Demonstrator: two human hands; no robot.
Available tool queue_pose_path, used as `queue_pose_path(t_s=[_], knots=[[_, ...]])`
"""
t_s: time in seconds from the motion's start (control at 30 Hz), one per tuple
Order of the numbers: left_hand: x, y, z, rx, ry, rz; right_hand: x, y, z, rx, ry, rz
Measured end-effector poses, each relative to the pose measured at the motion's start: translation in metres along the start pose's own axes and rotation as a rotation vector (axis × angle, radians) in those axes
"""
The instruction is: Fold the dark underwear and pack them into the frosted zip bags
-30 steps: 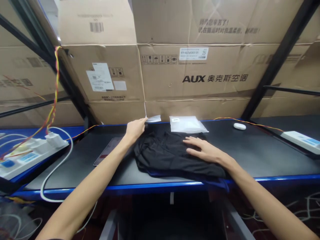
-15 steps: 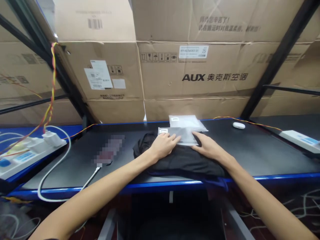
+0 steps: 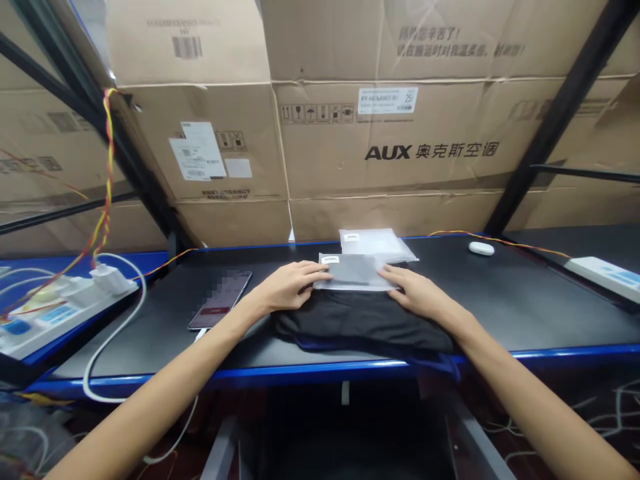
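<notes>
A frosted plastic bag with a white label at its upper left and something flat and grey inside lies on folded black cloth. My left hand pinches the bag's left edge, fingers over the top and thumb at the near side. At the opposite edge, my right hand has its fingertips closed on the bag's right end. Just behind it lies a second frosted bag, also with a small label, touched by neither hand.
On the left is a phone on a white cable, near a power strip. A white earbud case and another power strip are at right. Cardboard stands behind the black, blue-edged table.
My left hand has shifted left, off the bag's face and onto its left edge, uncovering the grey item. My right hand stays at the right end.
</notes>
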State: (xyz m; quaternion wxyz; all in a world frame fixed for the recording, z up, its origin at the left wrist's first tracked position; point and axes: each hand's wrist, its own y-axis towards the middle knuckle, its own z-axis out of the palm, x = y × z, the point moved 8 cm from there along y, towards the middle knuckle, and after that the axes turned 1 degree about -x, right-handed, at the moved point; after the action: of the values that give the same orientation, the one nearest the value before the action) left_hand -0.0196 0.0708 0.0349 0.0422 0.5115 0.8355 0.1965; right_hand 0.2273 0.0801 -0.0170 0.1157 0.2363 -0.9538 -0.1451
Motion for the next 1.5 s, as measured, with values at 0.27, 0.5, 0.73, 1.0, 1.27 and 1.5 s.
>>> queue_pose_path(t_s=[0.27,0.5,0.73,1.0,1.27,1.5], knots=[[0.003,-0.011,0.008,-0.197,0.047,0.048,0.003,-0.002,-0.007,-0.071,0.036,-0.038],[0.004,-0.012,0.007,-0.237,0.047,0.003,0.043,0.001,-0.026,-0.125,0.216,-0.255],[0.004,-0.012,0.009,-0.255,0.012,-0.039,0.120,0.034,-0.031,-0.094,0.015,-0.444],[0.002,-0.012,0.008,-0.290,0.022,-0.021,0.154,0.054,-0.001,-0.106,-0.328,-0.471],[0.003,-0.009,0.005,-0.253,-0.011,-0.032,0.156,0.048,-0.003,-0.140,-0.380,-0.542],[0.012,-0.013,-0.004,-0.279,0.052,-0.077,0.110,0.027,-0.018,-0.164,-0.429,-0.479]])
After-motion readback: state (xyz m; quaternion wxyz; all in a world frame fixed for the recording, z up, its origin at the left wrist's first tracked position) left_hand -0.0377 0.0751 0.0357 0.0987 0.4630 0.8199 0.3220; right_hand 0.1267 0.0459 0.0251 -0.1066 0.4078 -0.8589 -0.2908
